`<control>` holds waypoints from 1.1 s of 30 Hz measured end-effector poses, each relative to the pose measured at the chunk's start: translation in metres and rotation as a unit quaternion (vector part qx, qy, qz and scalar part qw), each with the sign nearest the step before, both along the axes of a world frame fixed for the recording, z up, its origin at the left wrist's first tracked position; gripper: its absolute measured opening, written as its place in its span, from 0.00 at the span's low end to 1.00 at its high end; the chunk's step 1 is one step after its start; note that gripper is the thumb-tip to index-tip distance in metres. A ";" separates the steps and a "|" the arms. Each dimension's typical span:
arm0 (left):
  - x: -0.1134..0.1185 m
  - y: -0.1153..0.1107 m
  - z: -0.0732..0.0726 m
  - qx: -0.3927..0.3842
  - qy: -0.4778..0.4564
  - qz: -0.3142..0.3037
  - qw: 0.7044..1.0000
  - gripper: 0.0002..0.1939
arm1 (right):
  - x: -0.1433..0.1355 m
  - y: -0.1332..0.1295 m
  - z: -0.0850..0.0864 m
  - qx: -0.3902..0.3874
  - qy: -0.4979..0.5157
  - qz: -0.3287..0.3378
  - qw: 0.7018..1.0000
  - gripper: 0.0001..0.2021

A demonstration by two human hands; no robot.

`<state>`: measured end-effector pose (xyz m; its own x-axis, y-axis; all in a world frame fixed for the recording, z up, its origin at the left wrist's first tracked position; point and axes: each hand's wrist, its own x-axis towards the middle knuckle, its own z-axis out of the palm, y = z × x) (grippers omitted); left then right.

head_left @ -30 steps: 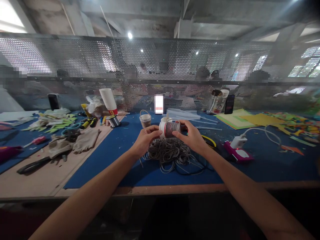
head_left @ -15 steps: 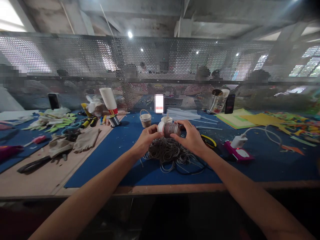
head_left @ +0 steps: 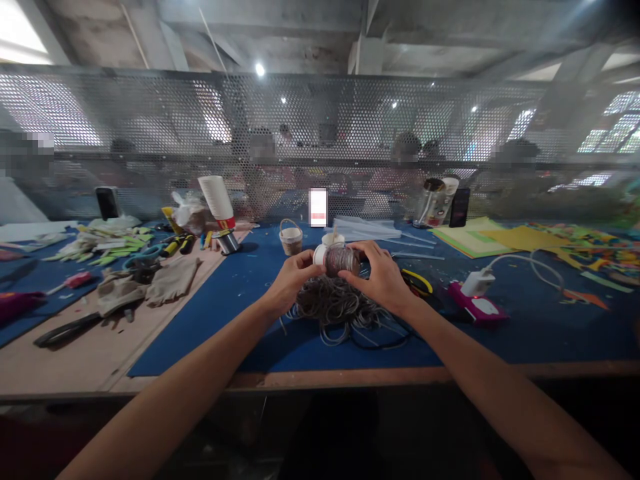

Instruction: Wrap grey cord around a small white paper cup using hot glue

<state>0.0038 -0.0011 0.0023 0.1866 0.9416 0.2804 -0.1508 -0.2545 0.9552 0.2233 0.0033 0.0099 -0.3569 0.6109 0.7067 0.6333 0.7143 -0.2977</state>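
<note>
Both hands hold 1 cup (head_left: 336, 259) on its side above the cord pile (head_left: 336, 301) on the blue mat (head_left: 215, 313). Left hand (head_left: 293, 279): fingertips pinch the white rim end. Right hand (head_left: 381, 275): fingers curled over the cord-wrapped body. Versus 0.5 s ago: cup sits slightly lower, right fingers wrapped further over it. Small basket (head_left: 291, 237) stands behind, apart.
</note>
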 end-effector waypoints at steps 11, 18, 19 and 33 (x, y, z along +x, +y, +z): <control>0.000 0.000 -0.001 0.005 -0.008 -0.009 1.000 0.07 | 0.000 0.001 -0.001 0.003 -0.005 0.004 1.000 0.24; 0.000 -0.002 0.001 -0.012 -0.017 -0.019 1.000 0.06 | -0.001 0.000 -0.001 0.006 -0.002 0.009 1.000 0.23; 0.000 -0.002 0.001 -0.017 -0.018 -0.020 0.999 0.06 | -0.001 0.000 -0.001 0.002 0.000 0.009 1.000 0.23; 0.000 0.001 0.002 -0.044 -0.047 -0.038 0.997 0.07 | 0.000 0.006 -0.006 -0.031 0.035 0.000 0.999 0.24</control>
<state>0.0039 -0.0004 0.0041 0.2363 0.9474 0.2161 -0.2558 -0.1539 0.9544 0.2236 0.0093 0.0039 -0.3078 0.6547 0.6903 0.6098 0.6927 -0.3851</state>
